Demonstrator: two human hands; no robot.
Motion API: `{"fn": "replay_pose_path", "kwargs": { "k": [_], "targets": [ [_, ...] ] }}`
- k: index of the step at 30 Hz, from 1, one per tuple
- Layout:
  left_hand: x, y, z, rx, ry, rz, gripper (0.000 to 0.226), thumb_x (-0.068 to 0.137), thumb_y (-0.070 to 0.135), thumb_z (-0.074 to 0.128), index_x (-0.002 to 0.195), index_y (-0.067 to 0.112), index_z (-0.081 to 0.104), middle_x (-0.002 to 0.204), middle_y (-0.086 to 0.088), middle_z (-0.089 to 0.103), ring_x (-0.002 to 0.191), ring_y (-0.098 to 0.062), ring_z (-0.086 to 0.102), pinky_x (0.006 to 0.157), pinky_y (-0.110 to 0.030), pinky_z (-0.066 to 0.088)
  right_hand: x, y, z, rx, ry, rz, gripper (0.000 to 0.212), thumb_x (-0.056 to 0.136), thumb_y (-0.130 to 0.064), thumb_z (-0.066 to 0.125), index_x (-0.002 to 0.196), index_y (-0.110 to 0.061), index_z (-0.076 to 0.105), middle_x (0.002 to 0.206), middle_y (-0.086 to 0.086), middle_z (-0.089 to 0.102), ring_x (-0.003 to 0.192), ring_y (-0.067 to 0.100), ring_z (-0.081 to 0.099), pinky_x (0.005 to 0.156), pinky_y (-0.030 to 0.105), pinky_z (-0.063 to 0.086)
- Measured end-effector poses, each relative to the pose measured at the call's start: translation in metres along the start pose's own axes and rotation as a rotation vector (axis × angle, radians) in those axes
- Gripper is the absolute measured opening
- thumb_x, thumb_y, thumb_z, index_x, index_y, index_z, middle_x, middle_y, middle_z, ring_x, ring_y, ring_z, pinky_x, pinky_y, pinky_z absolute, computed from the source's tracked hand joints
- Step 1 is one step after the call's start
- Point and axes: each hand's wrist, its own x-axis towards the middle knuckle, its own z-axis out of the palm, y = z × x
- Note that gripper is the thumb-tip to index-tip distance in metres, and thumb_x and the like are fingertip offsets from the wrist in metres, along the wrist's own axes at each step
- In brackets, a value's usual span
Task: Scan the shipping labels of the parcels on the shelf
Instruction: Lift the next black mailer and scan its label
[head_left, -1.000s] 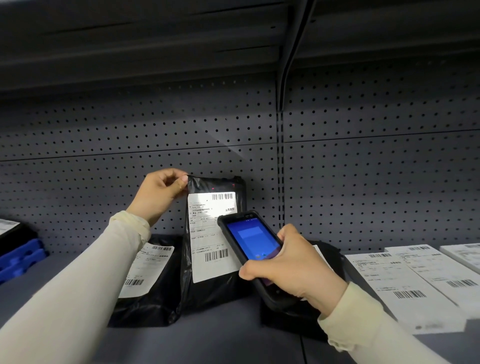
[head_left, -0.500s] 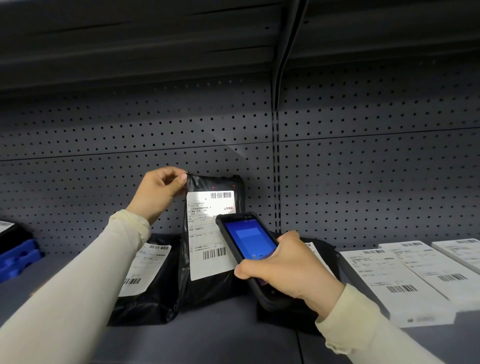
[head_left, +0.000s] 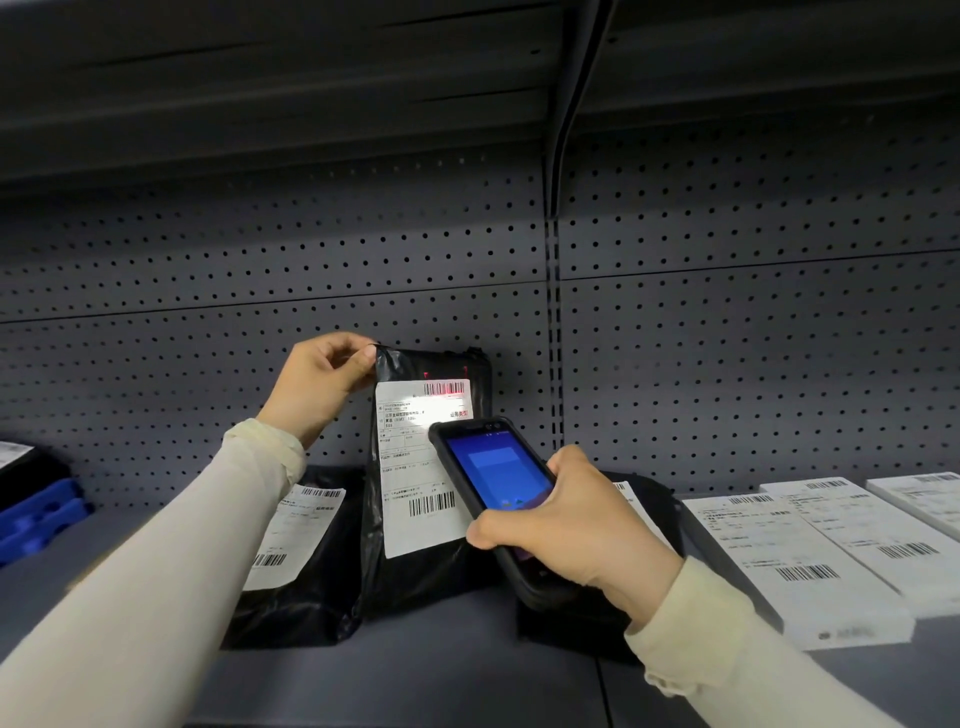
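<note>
A black plastic parcel (head_left: 480, 379) stands upright against the pegboard, its white shipping label (head_left: 415, 457) facing me. My left hand (head_left: 324, 379) pinches the parcel's top left corner. My right hand (head_left: 566, 525) grips a black handheld scanner (head_left: 493, 467) with a blue screen, held in front of the label's lower right. Red scanner light falls on the label's top barcode (head_left: 444, 388). A second black parcel (head_left: 306, 582) with its own label leans at the left. Another black parcel (head_left: 649, 493) lies behind my right hand, mostly hidden.
Several flat white boxes (head_left: 779, 561) with barcoded labels lie on the grey shelf (head_left: 426, 675) at the right. A blue object (head_left: 41, 514) and a dark item sit at the far left. A shelf overhangs above. A vertical upright (head_left: 555, 338) divides the pegboard.
The scanner has tilted up slightly and its red light now lies on the top barcode of the upright parcel's label. My left hand keeps the same pinch on the corner.
</note>
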Motion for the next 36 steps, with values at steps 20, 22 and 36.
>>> {"fn": "replay_pose_path", "kwargs": {
  "k": [20,22,36],
  "targets": [
    [-0.0003,-0.0003,0.0016,-0.015,0.006,0.005,0.02,0.094,0.005,0.052,0.081,0.014,0.063,0.08,-0.006,0.064,0.076,-0.015,0.059,0.086,-0.03,0.051,0.0,0.0001,0.0019,0.039,0.019,-0.004,0.062,0.06,-0.036,0.083,0.1,-0.02,0.039,0.072,-0.005,0.061,0.059,0.006,0.053,0.05,0.019,0.041],
    [-0.0004,0.0,0.0014,-0.02,0.001,0.003,0.018,0.093,0.005,0.053,0.081,0.013,0.064,0.082,-0.007,0.064,0.08,-0.019,0.06,0.088,-0.032,0.051,-0.0017,-0.0004,0.0011,0.034,0.018,-0.007,0.063,0.061,-0.036,0.083,0.1,-0.02,0.037,0.072,-0.005,0.061,0.061,0.006,0.055,0.052,0.019,0.043],
    [-0.0014,0.0022,0.0018,0.008,0.003,0.015,0.019,0.093,0.004,0.053,0.08,0.014,0.063,0.081,-0.008,0.064,0.078,-0.018,0.059,0.085,-0.029,0.052,-0.0047,0.0005,0.0011,0.011,0.026,-0.016,0.067,0.059,-0.038,0.083,0.104,-0.022,0.035,0.072,-0.005,0.062,0.064,0.009,0.056,0.062,0.027,0.048]
  ]
}}
